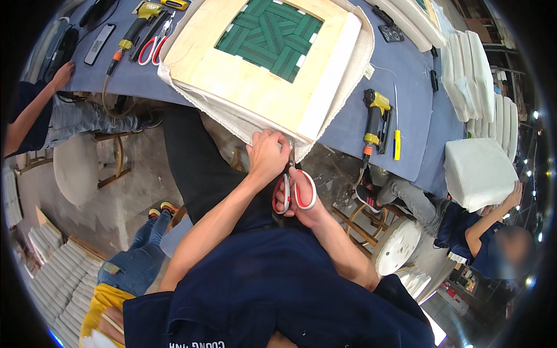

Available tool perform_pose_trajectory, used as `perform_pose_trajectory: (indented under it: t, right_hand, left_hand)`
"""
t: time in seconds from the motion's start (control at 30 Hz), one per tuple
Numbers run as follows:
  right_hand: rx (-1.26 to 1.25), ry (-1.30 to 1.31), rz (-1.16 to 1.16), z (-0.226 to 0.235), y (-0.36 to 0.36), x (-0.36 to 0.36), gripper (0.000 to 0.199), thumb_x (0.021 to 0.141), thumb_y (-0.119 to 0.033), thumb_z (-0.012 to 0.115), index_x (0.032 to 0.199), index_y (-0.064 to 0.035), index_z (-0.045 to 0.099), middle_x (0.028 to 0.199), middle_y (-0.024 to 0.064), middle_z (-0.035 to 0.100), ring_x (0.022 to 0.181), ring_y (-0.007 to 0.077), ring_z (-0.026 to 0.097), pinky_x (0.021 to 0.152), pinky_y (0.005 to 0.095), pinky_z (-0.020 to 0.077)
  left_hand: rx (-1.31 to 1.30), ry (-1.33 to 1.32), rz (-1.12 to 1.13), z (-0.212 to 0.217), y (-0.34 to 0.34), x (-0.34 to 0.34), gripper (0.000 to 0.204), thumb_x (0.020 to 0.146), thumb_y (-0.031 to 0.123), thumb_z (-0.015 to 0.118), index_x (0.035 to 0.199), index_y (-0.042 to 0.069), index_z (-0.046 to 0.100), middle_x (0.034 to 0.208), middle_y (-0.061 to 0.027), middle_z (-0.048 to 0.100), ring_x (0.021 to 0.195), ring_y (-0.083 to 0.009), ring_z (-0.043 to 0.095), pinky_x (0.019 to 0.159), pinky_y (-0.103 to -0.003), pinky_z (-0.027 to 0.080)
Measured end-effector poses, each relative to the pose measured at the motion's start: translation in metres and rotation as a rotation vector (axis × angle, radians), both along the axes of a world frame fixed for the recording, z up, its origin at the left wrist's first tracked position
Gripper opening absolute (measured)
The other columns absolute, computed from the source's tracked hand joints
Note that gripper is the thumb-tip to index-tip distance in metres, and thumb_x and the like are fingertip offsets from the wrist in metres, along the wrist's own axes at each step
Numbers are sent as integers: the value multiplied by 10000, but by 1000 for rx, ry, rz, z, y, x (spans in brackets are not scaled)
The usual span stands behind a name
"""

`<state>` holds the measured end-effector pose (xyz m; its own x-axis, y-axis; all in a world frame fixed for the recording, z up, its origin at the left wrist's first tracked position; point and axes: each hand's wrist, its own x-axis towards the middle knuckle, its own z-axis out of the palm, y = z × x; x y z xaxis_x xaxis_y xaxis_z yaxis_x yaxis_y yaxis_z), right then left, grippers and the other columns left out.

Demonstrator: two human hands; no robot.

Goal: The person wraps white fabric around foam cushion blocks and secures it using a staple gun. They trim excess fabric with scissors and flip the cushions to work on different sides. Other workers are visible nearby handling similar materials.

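Observation:
My right hand [310, 209] grips a pair of scissors [314, 191] by its red-and-white handles, blades pointing up toward a seat cushion. At the cushion's near corner, my left hand [268, 155] has its fingers bent and pressed against the white fabric edge; whatever is pinched there is hidden. The seat cushion [197, 69] lies underside up at the table's edge. It has a pale wooden frame, green woven webbing [270, 36] in a square opening, and off-white fabric [223, 116] hanging loose around its sides.
A blue-grey covered table [406, 127] holds yellow-and-black staple guns [372, 119] on both sides, a yellow-handled screwdriver [397, 142], another pair of scissors [152, 49] and a phone [100, 43]. Co-workers sit left and right; one at right holds a cushion [480, 173]. A wooden stool [397, 246] stands behind.

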<state>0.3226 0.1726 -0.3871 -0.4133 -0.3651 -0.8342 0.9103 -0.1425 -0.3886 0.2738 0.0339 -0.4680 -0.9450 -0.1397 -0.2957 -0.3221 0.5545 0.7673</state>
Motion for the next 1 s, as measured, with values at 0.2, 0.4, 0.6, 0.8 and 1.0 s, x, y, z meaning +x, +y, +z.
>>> perform_pose_trajectory:
  t: [0.2,0.4,0.6,0.8,1.0]
  right_hand:
    - [92,182,88,-12,13,9,654,1088,-643,512,713,-110,570,580,44,553,491,140,530,418,245,303]
    - [59,85,140,-14,19,8,625,1087,-673,489,815,-117,581,680,29,600,596,137,598,458,255,334]
    - [-111,-32,115,-5,19,2,610,1122,-644,435,878,-106,586,753,24,598,673,149,633,479,256,330]
    - [-247,6,-15,5,11,10,598,1140,-620,422,913,-96,597,764,17,558,686,148,606,488,253,309]
    - [-213,34,-33,9,9,10,607,1134,-632,435,905,-95,599,752,19,556,657,150,600,483,249,309]
  left_hand:
    - [17,-16,16,6,4,4,208,944,270,700,979,72,755,1162,-115,708,1195,-368,566,950,-585,422]
    - [47,-72,22,21,4,-2,264,943,332,742,994,74,759,1179,-125,712,1215,-369,564,975,-573,426]
    - [12,-115,5,20,3,-6,279,946,349,733,992,76,769,1185,-131,726,1214,-372,573,982,-583,432]
    - [69,-158,-11,13,-2,-11,271,940,332,712,994,75,779,1191,-125,734,1221,-370,577,985,-586,437]
    - [50,-167,-35,7,-5,-10,239,950,300,693,992,82,781,1201,-130,737,1233,-378,578,985,-594,446]
